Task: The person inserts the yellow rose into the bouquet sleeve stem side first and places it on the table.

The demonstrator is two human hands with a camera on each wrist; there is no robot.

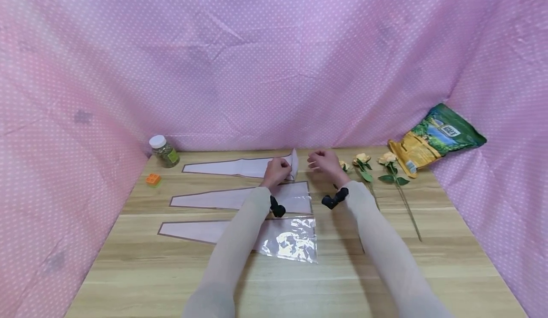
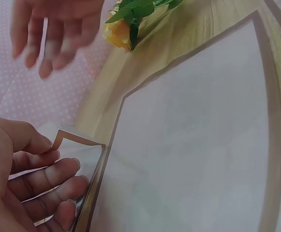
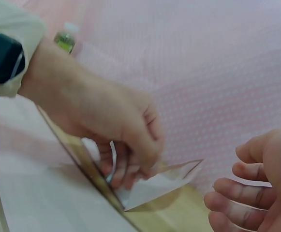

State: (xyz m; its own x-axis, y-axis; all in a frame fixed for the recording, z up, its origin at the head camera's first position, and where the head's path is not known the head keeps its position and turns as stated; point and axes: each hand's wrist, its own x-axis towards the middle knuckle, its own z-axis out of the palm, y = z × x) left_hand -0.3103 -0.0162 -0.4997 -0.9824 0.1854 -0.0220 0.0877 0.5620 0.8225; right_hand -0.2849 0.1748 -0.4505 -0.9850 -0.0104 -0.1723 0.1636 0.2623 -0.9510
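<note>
My left hand (image 1: 276, 169) pinches the wide end of the farthest tapered plastic sleeve (image 1: 257, 166), whose edge is lifted and bent up. In the left wrist view, the thumb and index finger hold the brown-bordered corner (image 2: 77, 138) of that sleeve. To its right, my right hand (image 1: 326, 162) hovers above the table with nothing in it, its fingers loosely bent; the right wrist view shows that hand (image 3: 256, 186) apart from the sleeve. Nearer me lie a middle sleeve (image 1: 214, 199) and a near sleeve (image 1: 192, 231), both flat, with narrow ends pointing left.
Pale yellow roses with green leaves lie at the right: one rose (image 1: 387, 159), another rose (image 1: 362, 158), and a third rose (image 1: 344, 166) partly behind my right hand. A green-yellow bag (image 1: 441, 135) leans at the back right. A white-lidded jar (image 1: 166, 152) and orange block (image 1: 152, 179) stand left.
</note>
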